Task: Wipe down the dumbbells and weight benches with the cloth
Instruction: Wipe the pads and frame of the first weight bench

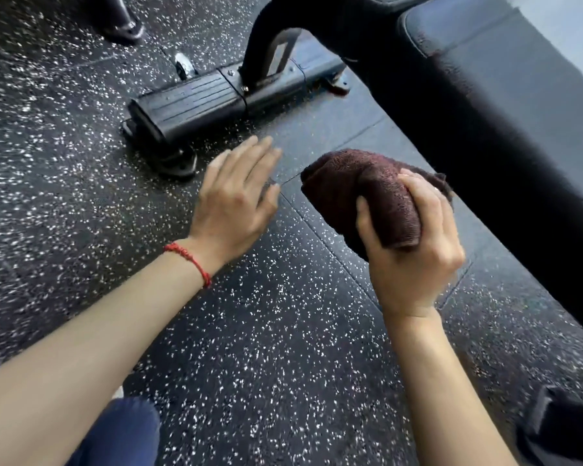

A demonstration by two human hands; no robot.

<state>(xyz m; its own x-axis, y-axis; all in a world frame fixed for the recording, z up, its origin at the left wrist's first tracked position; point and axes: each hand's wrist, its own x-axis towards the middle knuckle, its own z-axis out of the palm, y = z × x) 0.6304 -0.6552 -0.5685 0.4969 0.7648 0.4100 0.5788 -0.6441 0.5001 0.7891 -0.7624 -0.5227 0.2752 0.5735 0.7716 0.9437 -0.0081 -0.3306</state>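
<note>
Right hand (414, 250) grasps the cloth (367, 193): fingers and thumb wrapped round its lower half, bunched end sticking up and forward out of the fist. Left hand (236, 196) released, fingers straight and loosely together, palm down over the floor (266, 348), holding nothing; can't tell if it touches anything. Red string bracelet (191, 260) on the left wrist.

Bench (502, 95) pad runs just right of and beyond the right hand, its dark side edge close to the cloth, not touching as far as visible. Bench foot (196, 105), ribbed black bar with metal bracket, lies ahead of the left hand, near but apart. No dumbbells in view.

Handling guess: cloth is soft terry, light, limp, squashes easily; a full-fist wad like this gives a firm wiping face, loose corners would flap. Looks maybe damp, unsure. Bench pad looks like smooth vinyl, firm with some give, heavy and fixed, so it needs no steadying. Foot is rigid metal with grooves and edges, wipe along the ribs.
</note>
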